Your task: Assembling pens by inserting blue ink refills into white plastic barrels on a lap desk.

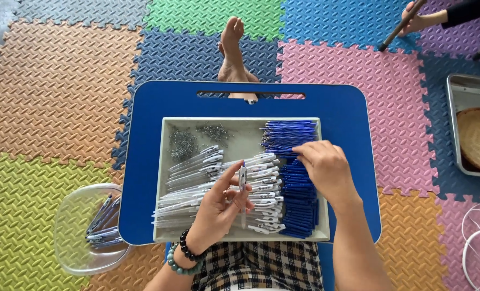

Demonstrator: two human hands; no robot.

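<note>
Checked trousers sit just below the left hand (pixel 221 207), whose grip pinches a white pen barrel (pixel 242 178) upright over the grey tray (pixel 240 125), while the right hand (pixel 326 168) closes fingertips on blue refills (pixel 296 202); picking one refill cleanly seems best.

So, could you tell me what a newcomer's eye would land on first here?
The grey tray on the blue lap table, packed with white pen barrels at left and blue pen parts at right. The left hand holds one white barrel upright; the right hand reaches into the blue pile.
</note>
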